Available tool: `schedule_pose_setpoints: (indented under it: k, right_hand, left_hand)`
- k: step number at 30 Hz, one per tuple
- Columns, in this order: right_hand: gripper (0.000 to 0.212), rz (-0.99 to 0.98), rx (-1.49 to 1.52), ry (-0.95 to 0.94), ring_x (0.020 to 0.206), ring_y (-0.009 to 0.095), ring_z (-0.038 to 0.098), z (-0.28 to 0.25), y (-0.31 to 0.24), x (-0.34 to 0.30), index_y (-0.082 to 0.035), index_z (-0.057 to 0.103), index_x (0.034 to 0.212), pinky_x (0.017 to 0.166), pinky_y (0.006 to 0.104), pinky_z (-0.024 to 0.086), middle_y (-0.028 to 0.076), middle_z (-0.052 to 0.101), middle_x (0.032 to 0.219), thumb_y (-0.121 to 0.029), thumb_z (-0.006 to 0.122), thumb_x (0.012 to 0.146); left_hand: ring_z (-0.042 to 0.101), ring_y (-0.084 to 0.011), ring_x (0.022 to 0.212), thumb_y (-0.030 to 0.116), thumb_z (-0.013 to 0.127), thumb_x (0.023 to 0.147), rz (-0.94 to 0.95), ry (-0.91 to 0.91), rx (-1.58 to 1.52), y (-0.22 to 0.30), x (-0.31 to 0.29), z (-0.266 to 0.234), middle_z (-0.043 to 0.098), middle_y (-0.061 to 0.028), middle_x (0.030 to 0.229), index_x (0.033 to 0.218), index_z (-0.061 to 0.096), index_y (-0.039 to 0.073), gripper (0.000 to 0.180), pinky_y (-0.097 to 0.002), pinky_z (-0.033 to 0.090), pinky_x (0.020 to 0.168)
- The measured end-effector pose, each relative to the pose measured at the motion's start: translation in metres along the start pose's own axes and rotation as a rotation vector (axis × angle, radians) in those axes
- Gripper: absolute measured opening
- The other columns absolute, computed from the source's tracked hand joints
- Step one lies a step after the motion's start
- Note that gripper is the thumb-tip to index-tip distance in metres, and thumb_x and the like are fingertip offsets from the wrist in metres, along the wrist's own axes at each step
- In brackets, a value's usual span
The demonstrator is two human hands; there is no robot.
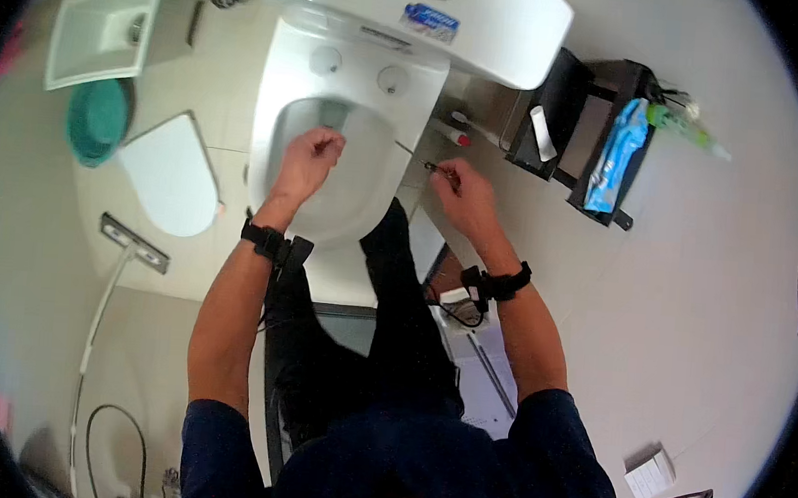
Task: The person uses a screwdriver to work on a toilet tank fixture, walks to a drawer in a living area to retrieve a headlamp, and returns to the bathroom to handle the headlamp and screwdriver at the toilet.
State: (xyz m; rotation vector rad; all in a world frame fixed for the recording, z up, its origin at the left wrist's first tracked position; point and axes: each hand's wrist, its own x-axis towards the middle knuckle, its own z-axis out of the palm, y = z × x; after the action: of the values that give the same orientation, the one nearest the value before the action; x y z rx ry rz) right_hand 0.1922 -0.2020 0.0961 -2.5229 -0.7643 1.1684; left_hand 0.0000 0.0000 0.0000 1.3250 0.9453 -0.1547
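Observation:
A white toilet bowl [270, 175] without its seat stands before me, with the cistern [516, 35] behind it. My left hand [310, 161] hovers over the bowl's opening with its fingers curled closed. Whatever it may hold is too small or hidden to make out. To the right of the bowl's rim, my right hand [466, 196] pinches a small dark tool with a shiny tip [438, 169]. Its kind cannot be made out. Two round fittings [392, 80] sit on the ledge behind the bowl. The detached white toilet lid [173, 178] lies on the floor at the left.
A black rack [558, 84] at the right holds a blue packet [620, 158]. By the bowl lies a red-capped white bottle [453, 134]. A teal basket [98, 122], a washbasin [109, 34] and a long-handled squeegee [136, 243] are at the left. A small white box [650, 475] stands at lower right.

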Motion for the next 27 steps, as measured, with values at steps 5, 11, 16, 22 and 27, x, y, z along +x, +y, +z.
schedule_pose_setpoints:
  k: [5, 11, 16, 22, 27]
  right_hand:
    - [0.025, 0.036, 0.008, 0.219, 0.065, 0.009, 0.055, 0.038, -0.011, 0.074, -0.002, 0.062, 0.109, 0.06, 0.0257, 0.047, 0.003, 0.063, 0.075, -0.02, 0.065, 0.092]
    - [0.025, 0.245, 0.081, 0.278, 0.068, 0.014, 0.062, 0.059, 0.002, 0.078, -0.003, 0.063, 0.107, 0.063, 0.0297, 0.052, 0.008, 0.069, 0.085, -0.02, 0.068, 0.09]
    - [0.02, 0.307, 0.166, 0.335, 0.065, 0.007, 0.058, 0.059, 0.015, 0.081, -0.003, 0.063, 0.107, 0.056, 0.024, 0.049, 0.003, 0.066, 0.081, -0.016, 0.066, 0.092]
    - [0.019, 0.265, 0.308, 0.319, 0.064, 0.006, 0.056, 0.07, 0.035, 0.088, -0.001, 0.062, 0.107, 0.056, 0.0225, 0.047, 0.001, 0.063, 0.079, -0.014, 0.064, 0.093]
    - [0.019, 0.289, 0.365, 0.31, 0.063, 0.007, 0.056, 0.081, 0.046, 0.086, -0.001, 0.061, 0.108, 0.056, 0.0226, 0.047, 0.001, 0.062, 0.079, -0.014, 0.064, 0.094]
  left_hand:
    - [0.061, -0.0108, 0.07, 0.024, 0.063, 0.092, 0.06, 0.12, -0.066, -0.02, 0.109, 0.013, 0.066, -0.0027, 0.078, 0.1, 0.069, 0.004, 0.022, -0.0272, 0.051, 0.065]
    - [0.066, -0.0156, 0.073, 0.026, 0.068, 0.09, 0.219, 0.281, -0.054, -0.065, 0.155, 0.064, 0.072, -0.0059, 0.087, 0.106, 0.072, 0.009, 0.023, -0.0309, 0.053, 0.07]
    - [0.067, -0.0172, 0.076, 0.019, 0.069, 0.089, 0.305, 0.298, -0.163, -0.068, 0.161, 0.08, 0.072, -0.0078, 0.093, 0.111, 0.071, 0.01, 0.023, -0.0288, 0.053, 0.071]
    - [0.067, -0.0223, 0.076, 0.016, 0.069, 0.087, 0.654, 0.418, 0.001, -0.068, 0.178, 0.083, 0.07, -0.0093, 0.09, 0.102, 0.072, 0.009, 0.017, -0.0316, 0.053, 0.067]
    - [0.067, -0.0256, 0.078, 0.015, 0.069, 0.086, 0.674, 0.435, 0.033, -0.066, 0.184, 0.089, 0.07, -0.0097, 0.09, 0.098, 0.072, 0.008, 0.014, -0.0338, 0.053, 0.069]
